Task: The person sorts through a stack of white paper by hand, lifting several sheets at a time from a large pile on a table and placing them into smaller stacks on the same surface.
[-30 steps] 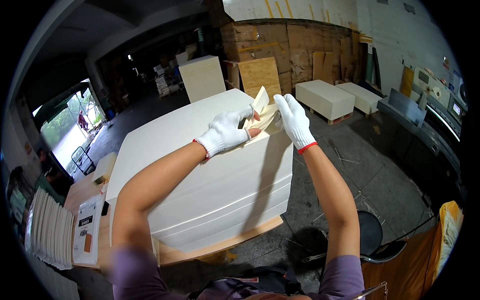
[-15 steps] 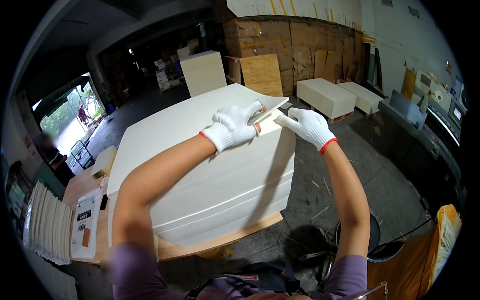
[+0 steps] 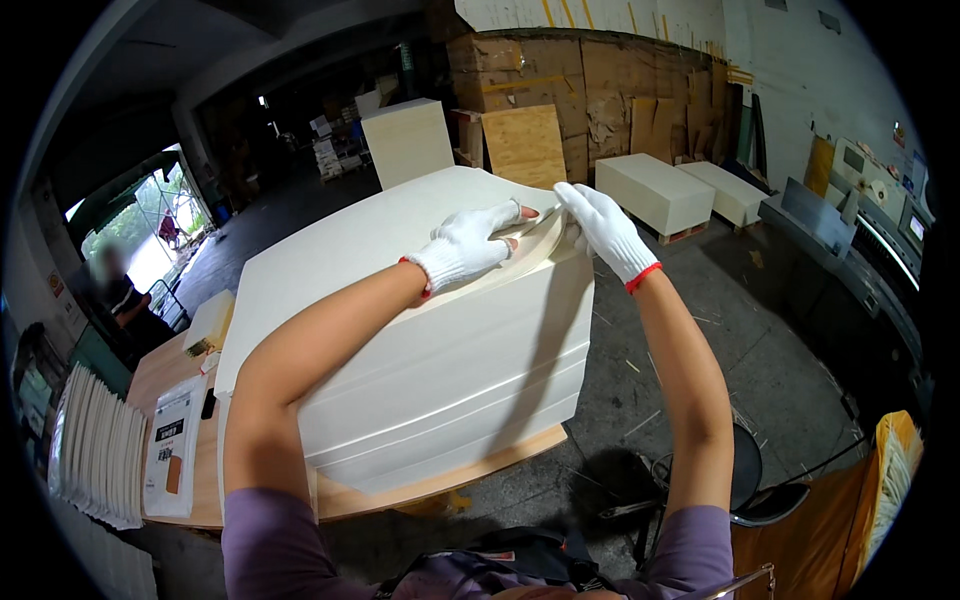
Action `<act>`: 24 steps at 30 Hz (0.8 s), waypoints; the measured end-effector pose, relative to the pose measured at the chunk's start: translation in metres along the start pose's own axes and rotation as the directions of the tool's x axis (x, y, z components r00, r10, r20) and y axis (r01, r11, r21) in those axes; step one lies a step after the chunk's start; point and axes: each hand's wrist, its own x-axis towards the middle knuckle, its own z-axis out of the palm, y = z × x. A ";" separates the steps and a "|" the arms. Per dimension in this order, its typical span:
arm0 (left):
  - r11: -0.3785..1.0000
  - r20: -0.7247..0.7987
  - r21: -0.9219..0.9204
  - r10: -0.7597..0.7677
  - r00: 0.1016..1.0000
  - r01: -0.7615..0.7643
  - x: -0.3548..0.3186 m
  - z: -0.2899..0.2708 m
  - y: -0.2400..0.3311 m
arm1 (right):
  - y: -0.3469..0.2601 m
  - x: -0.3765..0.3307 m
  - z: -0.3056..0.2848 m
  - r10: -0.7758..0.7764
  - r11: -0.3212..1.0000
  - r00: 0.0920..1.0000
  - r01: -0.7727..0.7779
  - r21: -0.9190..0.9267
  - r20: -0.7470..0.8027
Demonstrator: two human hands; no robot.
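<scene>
A tall stack of large white paper sheets (image 3: pixel 340 240) stands before me, its near right corner bent up in a curl. My left hand (image 3: pixel 465 246), in a white glove with bare thumb and index tips, lies on the stack beside the curl. Its thumb and index finger are spread apart. At the raised corner, my right hand (image 3: pixel 603 230), in a white glove with a red cuff, has its fingers over the lifted sheets (image 3: pixel 540 248). The right thumb is mostly hidden behind the corner, apparently closed against the sheets.
The stack rests on a wooden board (image 3: pixel 440 480). Left of it are a plastic-wrapped packet (image 3: pixel 172 450) and a bundle of white sheets (image 3: pixel 95 450). Low pallet stacks (image 3: pixel 655 195) stand behind, a machine (image 3: pixel 860 230) at right, a stool (image 3: pixel 745 465) near my right arm. A person (image 3: pixel 130 300) stands far left.
My right hand has moved left and up onto the lifted corner. The sheets there have curled more, and my left thumb has shifted up. The person at far left has moved slightly.
</scene>
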 end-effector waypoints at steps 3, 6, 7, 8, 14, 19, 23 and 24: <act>0.984 0.011 -0.175 -0.040 0.999 0.042 -0.002 -0.002 0.005 | -0.001 -0.003 0.004 0.086 0.993 0.995 -0.081 0.083 -0.054; 0.950 0.159 -0.236 -0.170 0.973 0.204 -0.009 -0.015 0.036 | 0.018 -0.001 0.012 0.013 0.996 0.984 0.002 0.085 -0.180; 0.934 0.221 -0.243 -0.209 0.952 0.262 -0.009 -0.016 0.042 | 0.024 -0.002 0.013 -0.004 0.997 0.981 0.020 0.077 -0.196; 0.940 0.181 -0.255 -0.186 0.966 0.228 -0.010 -0.015 0.038 | 0.021 -0.003 0.015 -0.028 0.996 0.978 0.045 0.076 -0.204; 0.933 0.095 -0.338 -0.097 0.991 0.124 -0.006 -0.005 0.014 | 0.018 -0.006 0.020 -0.068 0.996 0.965 0.082 0.042 -0.254; 0.949 0.133 -0.278 -0.118 0.984 0.151 -0.005 -0.008 0.020 | 0.023 -0.007 0.018 -0.098 0.995 0.954 0.103 0.005 -0.284; 0.921 -0.055 -0.391 -0.025 0.998 0.001 -0.004 0.001 0.007 | 0.014 -0.009 0.020 -0.052 0.998 0.966 0.060 0.025 -0.251; 0.907 -0.081 -0.421 -0.017 0.997 -0.019 -0.003 0.003 0.005 | 0.011 -0.010 0.020 -0.038 0.999 0.969 0.044 0.020 -0.244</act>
